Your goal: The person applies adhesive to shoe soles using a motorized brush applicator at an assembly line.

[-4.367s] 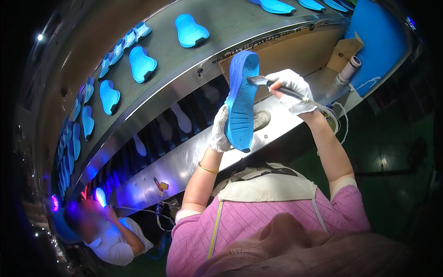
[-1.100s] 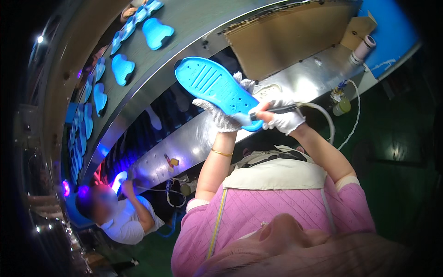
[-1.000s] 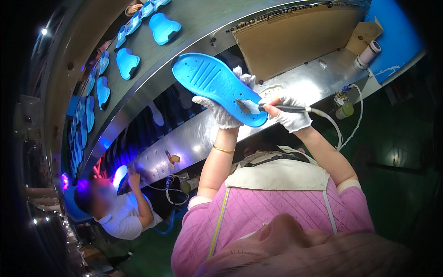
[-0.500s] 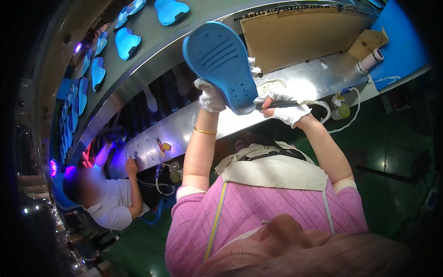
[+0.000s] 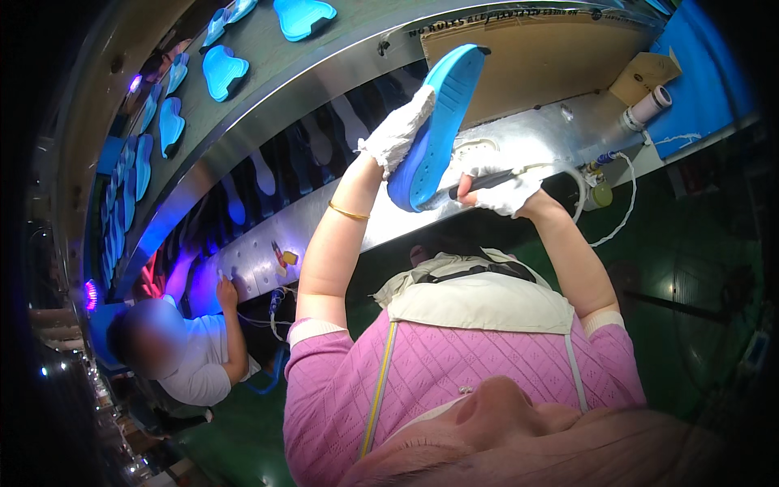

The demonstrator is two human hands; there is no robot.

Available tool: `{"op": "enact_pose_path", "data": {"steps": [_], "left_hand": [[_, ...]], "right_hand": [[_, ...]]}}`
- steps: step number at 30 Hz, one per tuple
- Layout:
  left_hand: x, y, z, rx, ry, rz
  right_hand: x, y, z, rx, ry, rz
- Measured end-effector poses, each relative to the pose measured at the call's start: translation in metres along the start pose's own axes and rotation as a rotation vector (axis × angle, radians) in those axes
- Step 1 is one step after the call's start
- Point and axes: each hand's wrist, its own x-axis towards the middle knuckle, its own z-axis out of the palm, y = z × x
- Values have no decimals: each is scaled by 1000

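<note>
My left hand point(image 5: 398, 134), in a white glove, grips a blue shoe sole point(image 5: 451, 93) by its left edge. The sole stands tilted over the bench, its toe end up and to the right and its dotted end toward me. In my right hand point(image 5: 507, 195), gloved with bare fingertips, is a brush point(image 5: 491, 182) with a black handle and a pale hose behind it. The brush tip is close to the sole's near end; whether they touch I cannot tell. A pale sole-shaped piece point(image 5: 477, 151) lies on the metal bench beyond the brush.
A curved conveyor point(image 5: 268, 61) carries several blue soles point(image 5: 224, 73). Dark and pale soles point(image 5: 315, 140) sit below it. A cardboard sheet point(image 5: 535, 73) stands behind the bench point(image 5: 560, 134); a roll point(image 5: 649, 105) lies right. A co-worker point(image 5: 195, 349) works at left. Yellow-handled pliers point(image 5: 284, 256) lie nearby.
My left hand has turned the sole from its broad face onto its edge, the top swinging right. My right hand with the brush has barely shifted.
</note>
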Motion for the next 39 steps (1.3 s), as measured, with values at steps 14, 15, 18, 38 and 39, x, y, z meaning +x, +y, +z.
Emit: {"op": "enact_pose_path", "data": {"steps": [14, 15, 18, 38, 39], "left_hand": [[1, -2, -8, 174, 18, -5], [-3, 1, -7, 151, 12, -4], [-18, 12, -7, -103, 22, -93], [-40, -81, 49, -980, -189, 106], [-37, -80, 54, -968, -202, 106]], "right_hand": [[8, -5, -14, -101, 111, 1], [7, -7, -16, -147, 79, 11], [0, -15, -24, -51, -29, 90], [27, 7, -20, 25, 621, -213], [28, 7, -19, 45, 579, -253]]}}
